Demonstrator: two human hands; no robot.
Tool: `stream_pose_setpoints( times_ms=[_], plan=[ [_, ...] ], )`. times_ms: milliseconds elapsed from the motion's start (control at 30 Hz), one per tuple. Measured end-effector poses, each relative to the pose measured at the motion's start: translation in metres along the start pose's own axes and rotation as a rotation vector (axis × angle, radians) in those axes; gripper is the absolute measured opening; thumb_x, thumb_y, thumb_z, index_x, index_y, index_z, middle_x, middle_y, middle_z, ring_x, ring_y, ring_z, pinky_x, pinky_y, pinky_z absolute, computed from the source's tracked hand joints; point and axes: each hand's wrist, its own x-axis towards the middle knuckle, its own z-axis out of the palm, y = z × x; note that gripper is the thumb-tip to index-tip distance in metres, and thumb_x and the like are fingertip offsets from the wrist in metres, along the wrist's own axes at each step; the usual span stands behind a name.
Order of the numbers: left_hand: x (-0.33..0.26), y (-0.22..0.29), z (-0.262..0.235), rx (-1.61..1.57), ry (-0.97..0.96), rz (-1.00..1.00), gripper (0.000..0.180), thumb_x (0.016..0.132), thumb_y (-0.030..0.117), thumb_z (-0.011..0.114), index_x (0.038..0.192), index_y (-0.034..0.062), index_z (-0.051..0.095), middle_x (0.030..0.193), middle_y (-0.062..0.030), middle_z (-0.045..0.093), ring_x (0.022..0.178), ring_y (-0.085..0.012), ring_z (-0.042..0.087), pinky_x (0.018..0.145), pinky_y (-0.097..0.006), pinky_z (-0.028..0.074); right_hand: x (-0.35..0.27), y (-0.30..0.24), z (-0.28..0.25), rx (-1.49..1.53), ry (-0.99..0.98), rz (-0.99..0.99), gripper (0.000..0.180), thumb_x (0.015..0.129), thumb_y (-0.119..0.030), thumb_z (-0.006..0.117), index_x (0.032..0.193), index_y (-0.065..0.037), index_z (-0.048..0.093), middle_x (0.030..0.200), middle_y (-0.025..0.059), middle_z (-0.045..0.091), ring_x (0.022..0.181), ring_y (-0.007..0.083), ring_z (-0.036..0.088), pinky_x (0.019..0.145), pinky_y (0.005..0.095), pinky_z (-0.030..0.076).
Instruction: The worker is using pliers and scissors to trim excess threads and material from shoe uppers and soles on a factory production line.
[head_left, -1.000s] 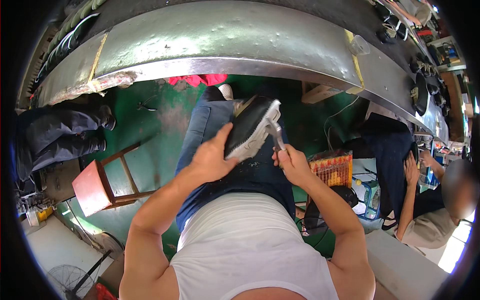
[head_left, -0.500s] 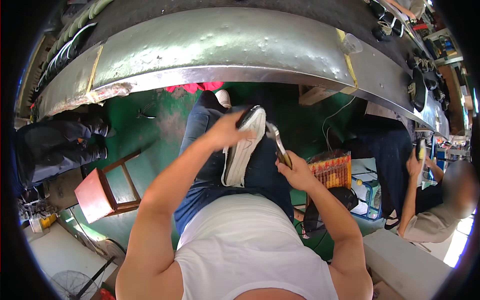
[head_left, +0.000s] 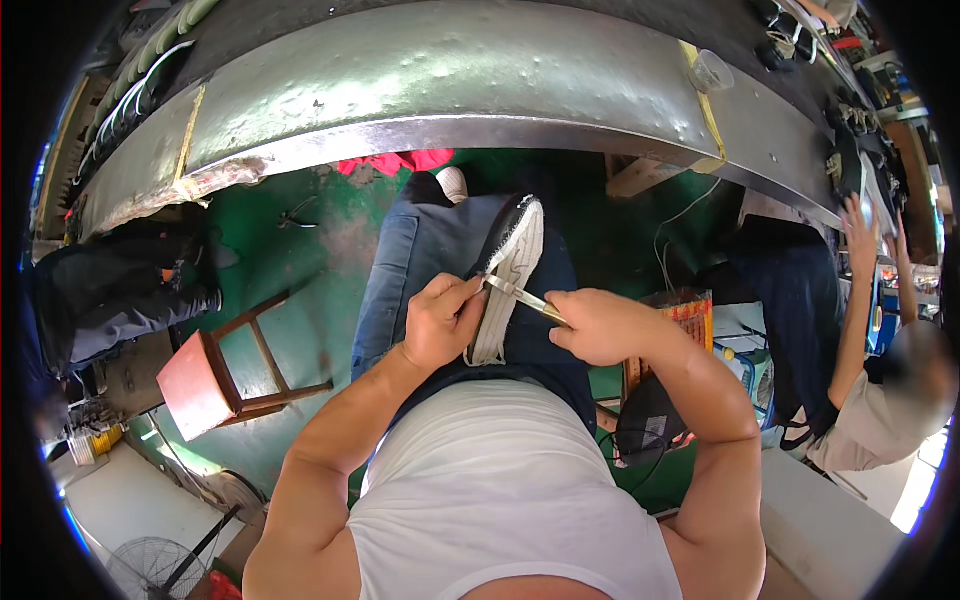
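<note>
Head view: left hand (head_left: 440, 322) clamps the shoe (head_left: 507, 275) sole-up over the lap, centre frame. Right hand (head_left: 592, 325), at its 3 o'clock, pinches a metal tool (head_left: 522, 294) against the sole. Shoe looks light and bendy; best gripped mid-sole.

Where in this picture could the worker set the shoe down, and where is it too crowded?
The metal bench top is bare from the yellow tape at left to the clear cup. The green floor between the red stool and the knee is open. Beside the right hand, the orange basket and cables crowd the floor.
</note>
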Motion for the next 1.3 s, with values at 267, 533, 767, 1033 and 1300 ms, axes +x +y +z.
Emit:
stream_pose_setpoints(
  times_ms=[267,533,767,1033,1300],
  plan=[
    [0.001,-0.038,0.019,-1.435,-0.205,-0.913,0.056,0.107,0.036,0.040,0.154,0.0063,0.031,0.150,-0.0095,0.043,0.138,-0.0221,0.039,0.115,-0.032,0.027,0.024,-0.003,0.023,-0.153,0.099,0.040,0.029,0.094,-0.024,0.058,0.103,0.004,0.059,0.091,0.0259,0.066,0.088,0.0443,0.064,0.078,0.0505,0.051],
    [0.011,-0.045,0.024,-0.821,-0.305,-0.665,0.068,0.101,0.030,0.057,0.157,0.0101,0.024,0.152,-0.0057,0.040,0.138,-0.0170,0.036,0.114,-0.032,0.029,0.037,0.030,0.076,0.493,0.227,0.046,0.021,0.094,-0.017,0.061,0.106,0.001,0.060,0.086,0.0240,0.065,0.080,0.0450,0.063,0.073,0.0446,0.051],
    [0.008,-0.030,0.033,-0.389,-0.180,-0.514,0.066,0.099,0.017,0.057,0.156,0.0087,0.026,0.150,-0.0224,0.040,0.138,-0.0286,0.043,0.111,-0.034,0.034,0.038,0.028,0.043,0.388,0.313,0.038,0.024,0.096,-0.015,0.058,0.111,0.003,0.057,0.083,0.0116,0.065,0.070,0.0195,0.065,0.063,0.0326,0.052],
    [0.019,-0.031,0.027,-0.049,-0.164,-0.077,0.060,0.096,0.010,0.053,0.153,0.0103,0.033,0.142,-0.0270,0.048,0.131,-0.0411,0.049,0.108,-0.039,0.041,0.067,0.032,0.114,0.808,0.522,0.013,0.026,0.097,-0.027,0.061,0.097,-0.002,0.061,0.076,0.0080,0.066,0.069,0.0166,0.064,0.058,0.0322,0.049],
    [0.027,-0.020,0.021,0.120,-0.276,-0.110,0.050,0.096,0.015,0.051,0.146,0.0167,0.045,0.127,-0.0395,0.052,0.102,-0.0516,0.062,0.088,-0.049,0.054,0.029,0.060,0.039,1.101,0.062,0.079,0.035,0.103,-0.029,0.050,0.110,0.004,0.058,0.091,0.0084,0.064,0.072,0.0164,0.064,0.049,0.0246,0.046]
  ],
)
